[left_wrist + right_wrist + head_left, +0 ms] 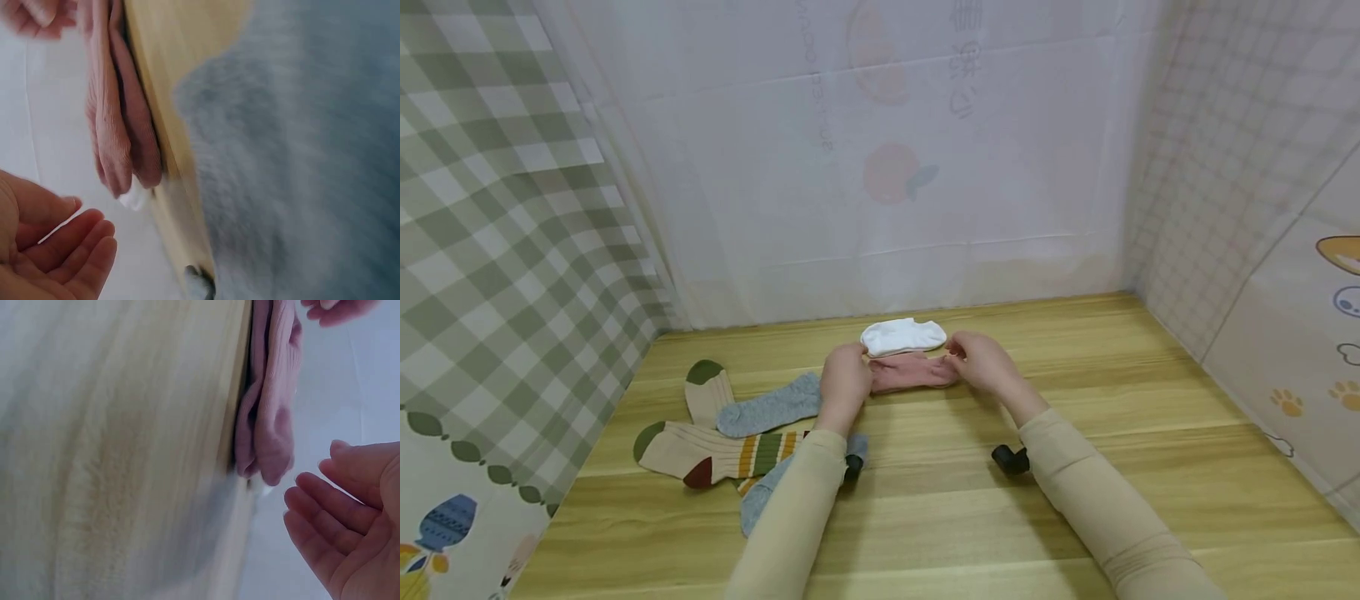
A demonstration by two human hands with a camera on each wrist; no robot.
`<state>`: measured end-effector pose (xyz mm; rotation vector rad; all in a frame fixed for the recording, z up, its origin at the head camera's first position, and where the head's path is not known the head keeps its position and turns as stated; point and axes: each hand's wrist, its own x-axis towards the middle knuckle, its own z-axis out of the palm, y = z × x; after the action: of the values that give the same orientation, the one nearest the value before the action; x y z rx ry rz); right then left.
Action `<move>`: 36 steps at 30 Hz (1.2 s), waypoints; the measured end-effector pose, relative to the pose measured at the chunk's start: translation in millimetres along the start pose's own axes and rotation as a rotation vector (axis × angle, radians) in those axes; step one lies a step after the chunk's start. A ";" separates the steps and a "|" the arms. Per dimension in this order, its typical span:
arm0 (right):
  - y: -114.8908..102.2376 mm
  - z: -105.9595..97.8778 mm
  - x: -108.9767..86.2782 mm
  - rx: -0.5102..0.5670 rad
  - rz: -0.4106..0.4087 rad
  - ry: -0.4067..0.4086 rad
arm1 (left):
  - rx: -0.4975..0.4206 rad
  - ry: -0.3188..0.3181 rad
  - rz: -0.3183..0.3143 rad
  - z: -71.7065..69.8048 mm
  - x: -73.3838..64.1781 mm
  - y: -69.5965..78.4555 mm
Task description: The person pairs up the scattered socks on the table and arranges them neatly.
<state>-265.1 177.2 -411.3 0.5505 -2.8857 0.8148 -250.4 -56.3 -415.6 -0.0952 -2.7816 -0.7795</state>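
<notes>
Nearest, gray socks (771, 406) and striped socks (688, 447) lie loose toward the tabletop's (955, 533) left edge. Beyond, the left hand (846, 379) and right hand (985, 364), empty with fingers loosely bent, flank the layered pink socks (913, 372), just before the white socks (902, 336) near the far edge. Laying the pink socks down seems nearly finished; next probably calls for lifting away.

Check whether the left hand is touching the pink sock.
Apart. The left wrist view shows a gap between the left hand and the pink sock.

Folded pink fabric (114, 134) near both hands (65, 256)
</notes>
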 end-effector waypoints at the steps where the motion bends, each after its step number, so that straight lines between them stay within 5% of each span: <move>1: -2.4 -0.4 -1.5 -0.008 -0.023 0.000 | 0.020 0.001 0.049 0.1 -1.7 1.8; 5: -10.9 1.3 -4.9 -0.043 -0.120 -0.006 | 0.123 -0.028 0.217 2.6 -9.4 8.4; 12: -26.1 7.0 -9.7 -0.124 -0.176 -0.039 | 0.182 -0.097 0.342 11.1 -16.9 11.1; 23: -30.9 20.6 -11.2 -0.217 -0.146 -0.176 | 0.331 -0.310 0.358 13.2 -23.2 16.2; 36: -33.5 24.0 -8.5 -0.276 -0.175 -0.209 | 0.262 -0.400 0.363 13.5 -13.2 7.6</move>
<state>-244.7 140.8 -417.0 0.8844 -3.0043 0.3445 -239.7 -42.7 -426.4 -0.7576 -3.0651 -0.3288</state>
